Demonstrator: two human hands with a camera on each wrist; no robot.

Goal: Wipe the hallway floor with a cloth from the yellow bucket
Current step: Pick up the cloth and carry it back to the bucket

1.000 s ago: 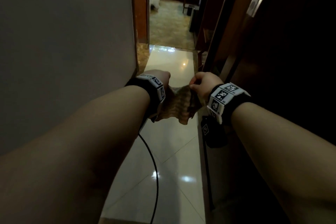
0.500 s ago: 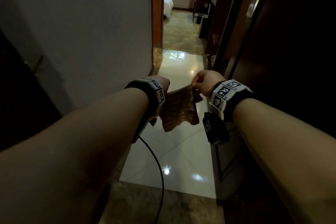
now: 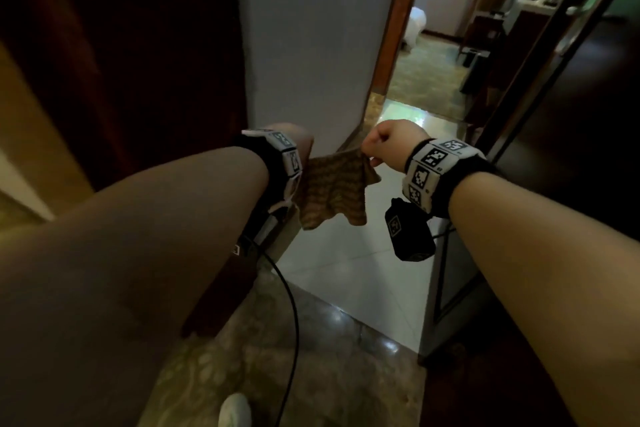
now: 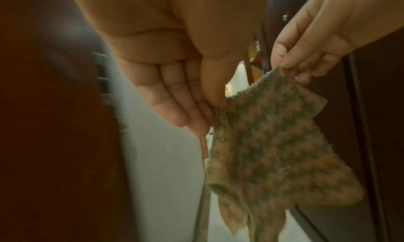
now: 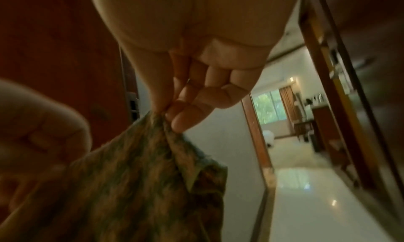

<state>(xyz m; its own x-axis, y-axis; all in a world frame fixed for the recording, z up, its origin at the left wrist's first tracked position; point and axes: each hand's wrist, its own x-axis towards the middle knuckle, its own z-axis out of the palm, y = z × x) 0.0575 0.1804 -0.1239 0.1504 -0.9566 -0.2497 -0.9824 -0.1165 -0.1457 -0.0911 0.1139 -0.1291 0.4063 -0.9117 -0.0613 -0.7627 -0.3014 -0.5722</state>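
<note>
A small brown-and-green checked cloth (image 3: 330,192) hangs in the air between my two hands, above the white tiled hallway floor (image 3: 349,274). My left hand (image 3: 300,142) pinches one upper corner between thumb and fingers (image 4: 215,101), the other fingers straight. My right hand (image 3: 375,146) pinches the other upper corner (image 5: 169,117) with thumb and forefinger, the rest curled. The cloth (image 4: 268,152) sags below both grips with its lower corners (image 5: 131,185) dangling. No yellow bucket is in view.
A dark wooden door (image 3: 114,55) stands at the left, a grey wall (image 3: 311,38) ahead. Dark wood panels (image 3: 571,135) line the right side. The hallway runs on to a bedroom doorway (image 3: 436,55). A black cable (image 3: 291,315) hangs from my left wrist. A white shoe tip (image 3: 235,412) shows below.
The view has swung left and back, bringing the dark door into sight. Both hands keep their pinches on the cloth, which now hangs more spread out between them.
</note>
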